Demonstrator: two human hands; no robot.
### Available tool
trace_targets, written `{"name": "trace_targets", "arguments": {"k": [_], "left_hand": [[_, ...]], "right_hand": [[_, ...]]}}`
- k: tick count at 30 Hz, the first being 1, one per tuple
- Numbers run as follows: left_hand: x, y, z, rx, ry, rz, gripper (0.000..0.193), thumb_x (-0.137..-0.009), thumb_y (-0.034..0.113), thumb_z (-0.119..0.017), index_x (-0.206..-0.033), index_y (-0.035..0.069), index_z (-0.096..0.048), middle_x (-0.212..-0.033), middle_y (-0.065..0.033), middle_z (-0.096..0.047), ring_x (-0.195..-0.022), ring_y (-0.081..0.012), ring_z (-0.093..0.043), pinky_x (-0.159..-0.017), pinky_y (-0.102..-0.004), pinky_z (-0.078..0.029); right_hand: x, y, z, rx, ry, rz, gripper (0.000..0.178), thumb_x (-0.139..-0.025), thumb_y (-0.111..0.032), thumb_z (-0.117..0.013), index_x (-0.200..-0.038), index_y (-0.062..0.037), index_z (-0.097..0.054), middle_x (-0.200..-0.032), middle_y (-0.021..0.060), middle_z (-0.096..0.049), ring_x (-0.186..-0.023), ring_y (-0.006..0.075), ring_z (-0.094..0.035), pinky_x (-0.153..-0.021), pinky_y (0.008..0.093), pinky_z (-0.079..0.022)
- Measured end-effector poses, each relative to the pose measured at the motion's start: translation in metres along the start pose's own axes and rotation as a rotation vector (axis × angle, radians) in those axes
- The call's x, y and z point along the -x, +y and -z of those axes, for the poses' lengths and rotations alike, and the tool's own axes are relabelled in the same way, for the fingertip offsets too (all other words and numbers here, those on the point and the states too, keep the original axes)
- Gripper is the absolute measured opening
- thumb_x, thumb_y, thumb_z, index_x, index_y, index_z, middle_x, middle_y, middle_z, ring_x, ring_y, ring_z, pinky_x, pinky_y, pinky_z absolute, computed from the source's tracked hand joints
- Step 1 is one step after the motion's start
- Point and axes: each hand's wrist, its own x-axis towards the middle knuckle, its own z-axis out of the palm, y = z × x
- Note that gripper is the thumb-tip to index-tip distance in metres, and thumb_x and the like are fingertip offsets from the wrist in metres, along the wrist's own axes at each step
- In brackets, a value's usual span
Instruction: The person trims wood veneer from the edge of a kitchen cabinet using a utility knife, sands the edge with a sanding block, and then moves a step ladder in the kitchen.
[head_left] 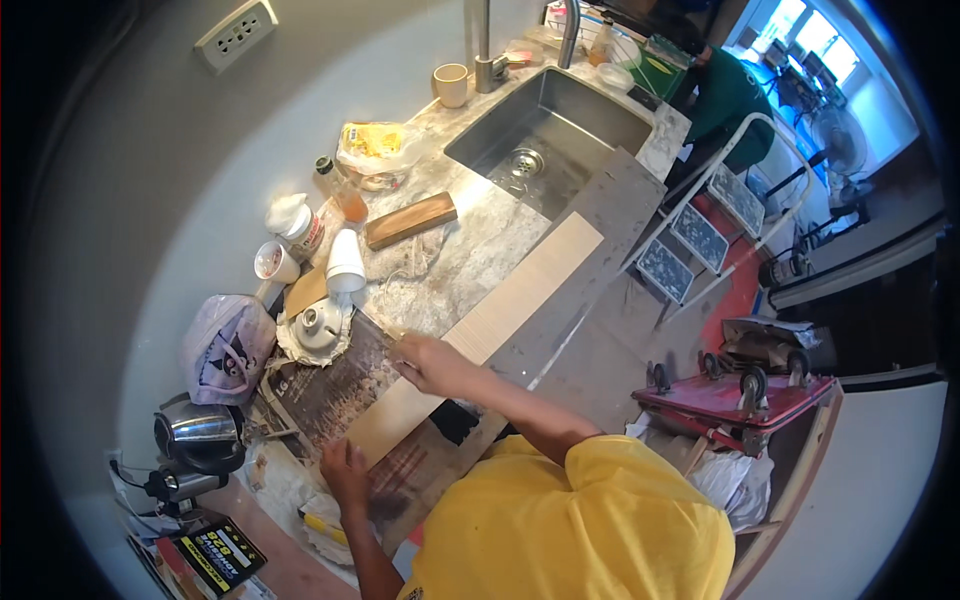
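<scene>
A long light-tan strip [520, 285], like thin wood or laminate, lies diagonally along the counter's front side. My left hand [346, 472] holds its near-left end with bent fingers. Over the strip's left-hand stretch is my right hand [428, 364], its fingers closed. A thin edge shows beside those fingers, but what they hold is too small to name. Left of my right hand, a messy white container with a round spout [318, 328] stands on a dark printed sheet [325, 395]. Close by is an upturned white cup [345, 262]. Near my left wrist lies a yellow-handled cutter [325, 527].
Beyond the strip are a wood block [410, 220], a bottle [342, 190] and a steel sink [530, 150]. A kettle [200, 432] and purple bag [230, 350] line the wall. Right are a step ladder [700, 235], an upturned red cart [735, 400] and another person [735, 105].
</scene>
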Motion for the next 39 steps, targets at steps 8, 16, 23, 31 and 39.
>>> {"name": "trace_targets", "arguments": {"k": [8,16,23,31,39], "left_hand": [[0.023,0.045,0.002,0.205,-0.014,-0.200,0.024,-0.083,0.006,-0.064,-0.106,-0.002,-0.063,-0.110,-0.0178,-0.059,-0.106,-0.0360,-0.055,-0.092,-0.0448,-0.044],[0.010,0.157,0.005,0.388,0.070,-0.046,0.022,-0.083,0.001,-0.064,-0.104,-0.004,-0.064,-0.105,-0.0183,-0.062,-0.097,-0.0355,-0.061,-0.085,-0.0408,-0.048],[-0.013,0.232,-0.075,0.110,0.167,-0.012,0.020,-0.083,0.000,-0.064,-0.103,-0.005,-0.064,-0.096,-0.0200,-0.063,-0.091,-0.0367,-0.061,-0.079,-0.0409,-0.050],[-0.022,0.370,-0.116,-0.111,0.059,-0.002,0.019,-0.091,0.015,-0.062,-0.106,0.005,-0.067,-0.104,-0.0156,-0.067,-0.099,-0.0342,-0.062,-0.094,-0.0445,-0.044],[-0.026,0.427,-0.111,-0.023,0.157,0.020,0.015,-0.088,0.009,-0.063,-0.100,0.002,-0.068,-0.102,-0.0157,-0.068,-0.096,-0.0342,-0.062,-0.088,-0.0434,-0.048]], "right_hand": [[0.081,-0.007,0.065,0.006,0.327,-0.218,0.020,-0.088,-0.014,-0.062,-0.105,-0.0032,-0.063,-0.098,0.0164,-0.063,-0.088,0.0333,-0.064,-0.075,0.0374,-0.052],[0.108,0.182,0.297,0.027,0.864,-0.426,0.020,-0.088,-0.018,-0.066,-0.094,-0.0004,-0.071,-0.077,0.0066,-0.070,-0.068,0.0101,-0.061,-0.063,0.0282,-0.049],[0.027,0.352,0.509,0.510,0.814,-0.504,0.031,-0.082,-0.023,-0.070,-0.106,-0.0027,-0.068,-0.100,0.0166,-0.068,-0.091,0.0298,-0.066,-0.081,0.0385,-0.051],[-0.064,0.464,0.606,0.998,0.606,-0.612,0.078,-0.079,-0.034,-0.074,-0.141,-0.0018,-0.041,-0.144,0.0225,-0.042,-0.134,0.0412,-0.039,-0.110,0.0471,-0.034],[-0.018,0.438,0.587,0.778,0.794,-0.409,0.030,-0.088,-0.014,-0.062,-0.115,-0.0008,-0.060,-0.090,0.0135,-0.062,-0.084,0.0330,-0.061,-0.079,0.0420,-0.049]]}}
